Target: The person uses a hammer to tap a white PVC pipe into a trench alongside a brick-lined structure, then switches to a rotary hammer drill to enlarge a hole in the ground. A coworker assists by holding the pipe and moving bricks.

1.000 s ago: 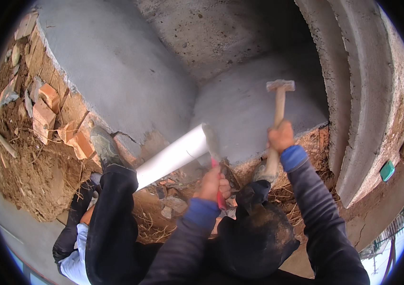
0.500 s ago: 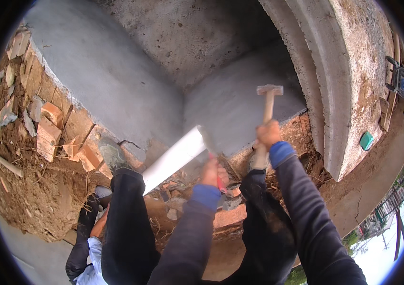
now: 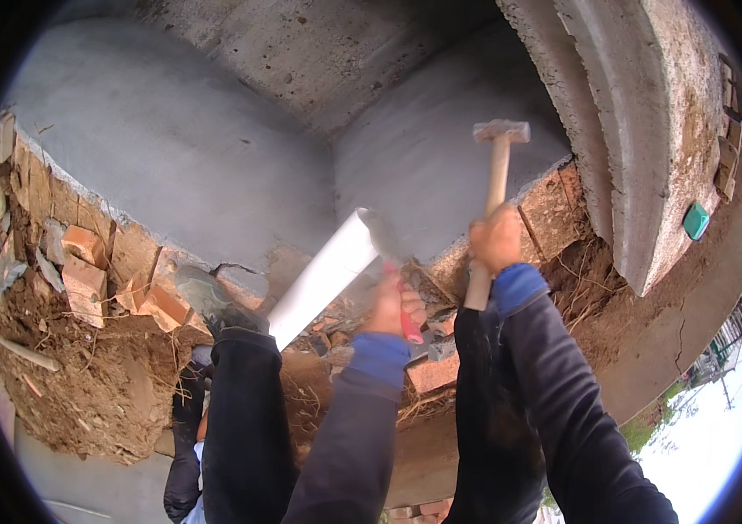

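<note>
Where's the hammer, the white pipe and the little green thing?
Hammer (image 3: 498, 175), head view: on its wooden handle.
White pipe (image 3: 322, 279), head view: middle of its side.
Green thing (image 3: 696, 221), head view: its visible side.

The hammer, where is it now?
In the head view, the hammer is right of centre, gripped in the person's right hand, with the white pipe over to its left.

The hammer handle (image 3: 498, 179) is smooth, matt wood, the hammer head (image 3: 502, 132) scuffed metal. The red tool handle (image 3: 410, 326) and smooth pipe (image 3: 323, 275) look plastic; the rendered wall (image 3: 179, 148) is matt cement, the broken brick (image 3: 85, 290) rough clay.
</note>
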A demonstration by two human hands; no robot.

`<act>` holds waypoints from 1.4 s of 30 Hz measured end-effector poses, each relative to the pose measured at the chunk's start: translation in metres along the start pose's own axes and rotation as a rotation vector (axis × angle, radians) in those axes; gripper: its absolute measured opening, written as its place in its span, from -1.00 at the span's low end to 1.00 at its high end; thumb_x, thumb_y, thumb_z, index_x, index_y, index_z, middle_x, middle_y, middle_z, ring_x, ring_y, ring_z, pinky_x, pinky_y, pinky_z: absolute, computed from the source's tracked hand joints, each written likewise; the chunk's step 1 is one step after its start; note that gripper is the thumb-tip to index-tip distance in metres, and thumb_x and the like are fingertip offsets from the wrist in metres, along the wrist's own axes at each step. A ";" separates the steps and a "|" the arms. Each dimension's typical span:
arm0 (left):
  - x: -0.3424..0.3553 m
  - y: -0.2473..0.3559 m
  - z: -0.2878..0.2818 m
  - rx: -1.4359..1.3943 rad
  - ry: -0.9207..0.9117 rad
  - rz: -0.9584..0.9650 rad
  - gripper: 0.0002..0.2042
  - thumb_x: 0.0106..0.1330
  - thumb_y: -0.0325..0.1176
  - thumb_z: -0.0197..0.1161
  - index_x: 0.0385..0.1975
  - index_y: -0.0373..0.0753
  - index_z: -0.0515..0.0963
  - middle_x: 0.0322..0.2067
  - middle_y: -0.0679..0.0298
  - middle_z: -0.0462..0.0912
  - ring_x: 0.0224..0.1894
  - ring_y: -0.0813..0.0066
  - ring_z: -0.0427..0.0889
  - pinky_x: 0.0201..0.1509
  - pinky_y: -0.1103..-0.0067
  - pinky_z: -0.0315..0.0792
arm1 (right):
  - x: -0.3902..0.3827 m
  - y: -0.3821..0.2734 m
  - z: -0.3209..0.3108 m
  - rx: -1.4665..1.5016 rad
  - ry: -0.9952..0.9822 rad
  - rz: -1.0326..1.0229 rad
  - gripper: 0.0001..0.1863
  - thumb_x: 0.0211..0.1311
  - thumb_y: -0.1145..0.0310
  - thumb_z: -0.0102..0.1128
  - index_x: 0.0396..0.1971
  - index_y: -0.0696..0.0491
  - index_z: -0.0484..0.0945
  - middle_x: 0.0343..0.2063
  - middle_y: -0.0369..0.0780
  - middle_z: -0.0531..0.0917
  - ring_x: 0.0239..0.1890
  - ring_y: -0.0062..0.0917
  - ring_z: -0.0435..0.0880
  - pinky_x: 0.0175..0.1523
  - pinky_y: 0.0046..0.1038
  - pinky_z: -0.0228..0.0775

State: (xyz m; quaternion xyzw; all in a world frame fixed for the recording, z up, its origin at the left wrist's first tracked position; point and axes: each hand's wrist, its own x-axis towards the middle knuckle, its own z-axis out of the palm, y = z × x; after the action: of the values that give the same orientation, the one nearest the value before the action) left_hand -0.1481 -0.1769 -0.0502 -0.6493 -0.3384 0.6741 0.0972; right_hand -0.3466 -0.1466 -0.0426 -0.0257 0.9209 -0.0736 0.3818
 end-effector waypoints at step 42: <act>-0.011 0.017 -0.006 0.232 0.006 0.015 -0.64 0.35 0.06 0.06 -0.56 -0.01 0.24 -0.76 0.53 0.07 -0.81 0.64 0.05 -0.77 0.60 -0.08 | -0.034 -0.035 0.009 -0.710 -0.692 -0.257 -0.72 0.08 0.43 0.14 -0.29 0.36 0.49 -0.43 0.10 0.65 -0.40 -0.14 0.72 -0.33 -0.26 0.59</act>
State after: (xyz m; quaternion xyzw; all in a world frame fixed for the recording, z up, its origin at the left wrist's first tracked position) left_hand -0.1357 -0.1938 -0.0510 -0.6384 -0.2530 0.7074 0.1675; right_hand -0.3164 -0.1786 -0.0200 -0.2897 0.6981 0.2102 0.6201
